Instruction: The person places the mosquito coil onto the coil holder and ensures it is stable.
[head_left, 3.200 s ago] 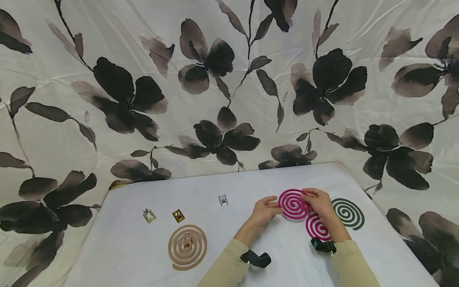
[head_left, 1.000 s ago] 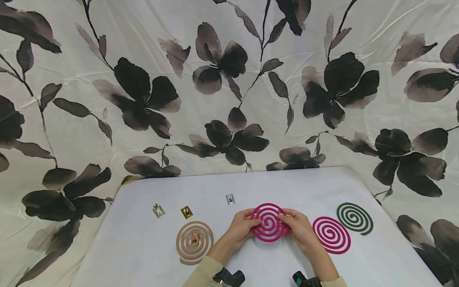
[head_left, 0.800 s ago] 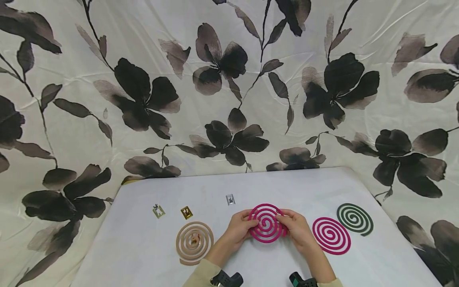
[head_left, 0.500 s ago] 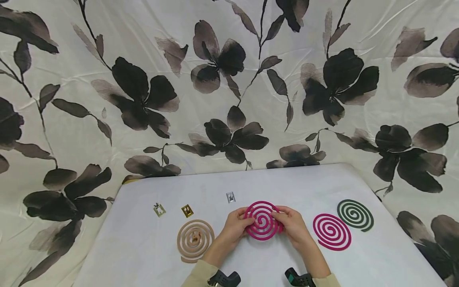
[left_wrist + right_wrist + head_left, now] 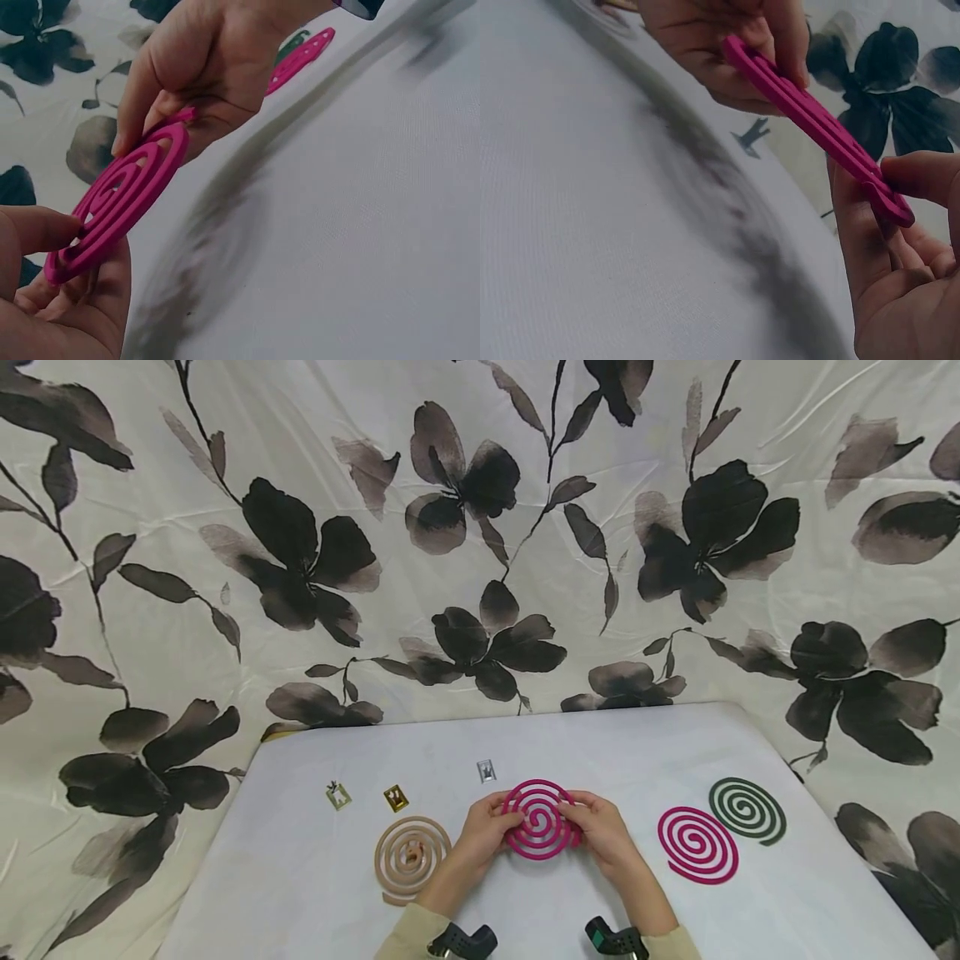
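Note:
A pink mosquito coil is held up over the middle of the white table, its flat face toward the head camera. My left hand pinches its left edge, thumb in front and fingers behind. On the opposite edge my right hand pinches it the same way. Seen from the left wrist, the coil is tilted and its shadow falls on the table below. The right wrist view shows the coil nearly edge-on, between both hands.
A second pink coil and a green coil lie side by side at the right. A brown coil lies by my left forearm. Small metal stands, green, gold and silver, lie farther back. A floral cloth hangs behind.
The held pink coil has moved left, away from the other pink coil, to the table's middle. My left hand now pinches its edge; most recently both hands drift slightly left with it.

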A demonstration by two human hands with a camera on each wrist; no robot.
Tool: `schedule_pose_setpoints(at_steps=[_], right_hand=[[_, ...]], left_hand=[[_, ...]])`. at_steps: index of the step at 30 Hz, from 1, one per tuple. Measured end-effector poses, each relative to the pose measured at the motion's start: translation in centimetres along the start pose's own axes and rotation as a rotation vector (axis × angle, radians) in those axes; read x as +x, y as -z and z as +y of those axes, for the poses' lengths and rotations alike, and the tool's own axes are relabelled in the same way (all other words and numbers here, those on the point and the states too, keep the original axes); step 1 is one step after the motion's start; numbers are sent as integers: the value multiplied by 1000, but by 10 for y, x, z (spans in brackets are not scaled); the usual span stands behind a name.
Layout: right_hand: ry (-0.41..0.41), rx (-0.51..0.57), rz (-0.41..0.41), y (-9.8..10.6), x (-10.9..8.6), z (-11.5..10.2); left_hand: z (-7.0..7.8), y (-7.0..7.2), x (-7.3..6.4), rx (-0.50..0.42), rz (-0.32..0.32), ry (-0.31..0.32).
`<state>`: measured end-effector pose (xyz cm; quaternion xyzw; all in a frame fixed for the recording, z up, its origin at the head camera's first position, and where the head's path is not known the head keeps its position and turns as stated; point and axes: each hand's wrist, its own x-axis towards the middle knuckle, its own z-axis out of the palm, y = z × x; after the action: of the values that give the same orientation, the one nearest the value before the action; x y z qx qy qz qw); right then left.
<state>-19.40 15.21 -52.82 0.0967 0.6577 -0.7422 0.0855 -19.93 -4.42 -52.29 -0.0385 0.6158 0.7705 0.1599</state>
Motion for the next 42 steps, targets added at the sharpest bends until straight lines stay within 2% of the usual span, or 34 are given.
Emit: schedule_pose_setpoints(at_steps=[22,36,42], right_hand=[[-12,36,-38,-19,1,0],[-9,-50,-54,-24,-1,5],[-7,-84,-56,-26,0,6]], left_hand=[[4,9,1,14,41,-14],[5,12,5,33,61,-21],[5,13,5,67,42,-23]])
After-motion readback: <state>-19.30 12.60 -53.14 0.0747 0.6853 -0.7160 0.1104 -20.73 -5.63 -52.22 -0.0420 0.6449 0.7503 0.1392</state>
